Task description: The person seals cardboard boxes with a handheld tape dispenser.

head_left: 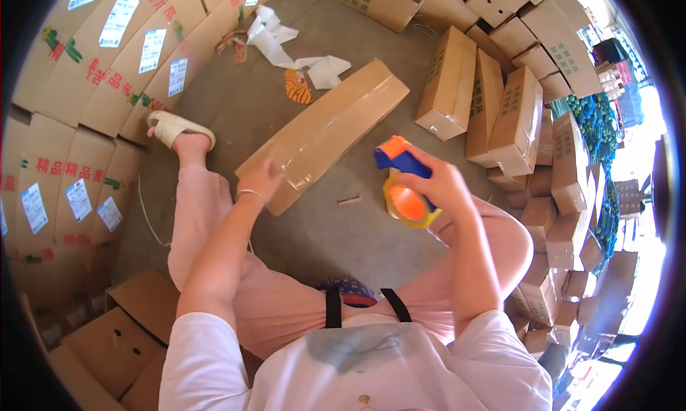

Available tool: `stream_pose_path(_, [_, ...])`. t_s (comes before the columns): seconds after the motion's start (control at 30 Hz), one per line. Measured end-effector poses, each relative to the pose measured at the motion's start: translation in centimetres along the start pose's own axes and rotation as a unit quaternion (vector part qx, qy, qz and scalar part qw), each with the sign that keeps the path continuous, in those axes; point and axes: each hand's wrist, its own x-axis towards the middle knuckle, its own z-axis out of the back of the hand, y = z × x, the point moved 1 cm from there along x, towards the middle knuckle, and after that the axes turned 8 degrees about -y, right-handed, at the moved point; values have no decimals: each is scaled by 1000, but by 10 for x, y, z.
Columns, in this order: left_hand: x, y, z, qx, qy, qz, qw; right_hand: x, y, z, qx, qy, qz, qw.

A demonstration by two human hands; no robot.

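A long cardboard carton [336, 125] with glossy clear tape along its upper face lies slantwise on the floor before me. My left hand [261, 181] rests on its near end, fingers apart against the cardboard. In my right hand [444, 186] is a blue and orange tape dispenser [409, 159], gripped by its handle. A yellow-rimmed tape roll [411, 202] sits in the dispenser, with an orange core. The dispenser is held up to the right of the carton, apart from it.
Large cartons with labels [86, 89] form a wall at left. Long closed cartons [446, 82] and further stacks stand at right. White scraps [271, 39] and an orange striped piece [297, 86] lie on the floor [343, 246]. An open carton [114, 347] is at lower left.
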Motion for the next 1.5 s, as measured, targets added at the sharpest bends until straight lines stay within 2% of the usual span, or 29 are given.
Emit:
stream_pose_path(0.07, [8, 19, -5, -89, -47, 76, 992, -11, -1, 36, 76, -16, 7, 997])
stream_pose_path(0.1, [10, 28, -8, -105, -128, 160, 973, -14, -2, 52, 119, -17, 15, 993])
stream_pose_path(0.17, [12, 41, -24, -119, -206, 242, 941, -10, -1, 77, 187, -10, 36, 982])
stream_pose_path(0.2, [12, 47, -39, -214, -220, 307, 901, -2, 1, 85, 212, -2, 50, 976])
stream_pose_path(0.27, [22, 69, -72, -306, -237, 370, 845, 29, 8, 88, 257, 12, 26, 966])
stream_pose_path(0.3, [26, 89, -95, -483, -193, 407, 751, 46, 11, 86, 267, 17, 20, 963])
stream_pose_path(0.37, [22, 79, -92, -639, -142, 430, 622, 87, 14, 77, 285, 28, 12, 958])
stream_pose_path(0.43, [-7, 28, -31, -658, -98, 493, 561, 135, 11, 59, 308, 31, -10, 951])
stream_pose_path(0.5, [0, 47, -50, -653, -96, 503, 558, 186, -4, 37, 352, 22, -49, 935])
stream_pose_path(0.6, [4, 67, -72, -714, -96, 463, 516, 264, -32, -1, 419, 2, -70, 905])
stream_pose_path(0.67, [4, 71, -74, -726, -89, 473, 490, 304, -46, -18, 455, -17, -73, 887])
stream_pose_path(0.73, [1, 77, -76, -730, -90, 487, 471, 336, -55, -32, 554, 6, -114, 824])
stream_pose_path(0.77, [0, 75, -79, -733, -93, 488, 465, 352, -64, -42, 553, 8, -110, 826])
stream_pose_path(0.83, [-3, 72, -84, -754, -76, 471, 452, 378, -77, -58, 619, 46, -134, 772])
stream_pose_path(0.9, [-4, 77, -88, -764, -67, 457, 451, 369, -59, -51, 572, 18, -209, 793])
stream_pose_path(0.97, [-4, 80, -96, -806, -58, 406, 427, 363, -61, -49, 557, 172, -150, 799])
stream_pose_path(1.03, [-4, 60, -80, -839, -19, 356, 410, 341, -39, -39, 491, 206, -95, 841])
stream_pose_path(1.1, [-5, 31, -63, -858, 22, 319, 402, 329, -35, -18, 445, 223, -90, 863])
stream_pose_path(1.13, [-3, 18, -59, -855, 25, 326, 402, 327, -36, -6, 447, 214, -87, 864])
stream_pose_path(1.2, [3, -1, -61, -853, 34, 327, 406, 324, -38, 21, 419, 148, 9, 896])
stream_pose_path(1.3, [5, -45, -66, -857, 67, 309, 408, 293, -13, 116, 405, 112, 86, 903])
stream_pose_path(1.33, [12, -79, -58, -875, 105, 283, 378, 285, -6, 149, 393, 64, 111, 910])
stream_pose_path(1.4, [23, -151, -49, -897, 187, 189, 353, 265, -2, 205, 376, -82, 154, 910])
stream_pose_path(1.47, [35, -227, -44, -880, 300, 95, 355, 235, -5, 244, 364, -187, 170, 896])
stream_pose_path(1.5, [49, -251, -71, -831, 296, 249, 400, 217, -10, 257, 355, -218, 175, 892])
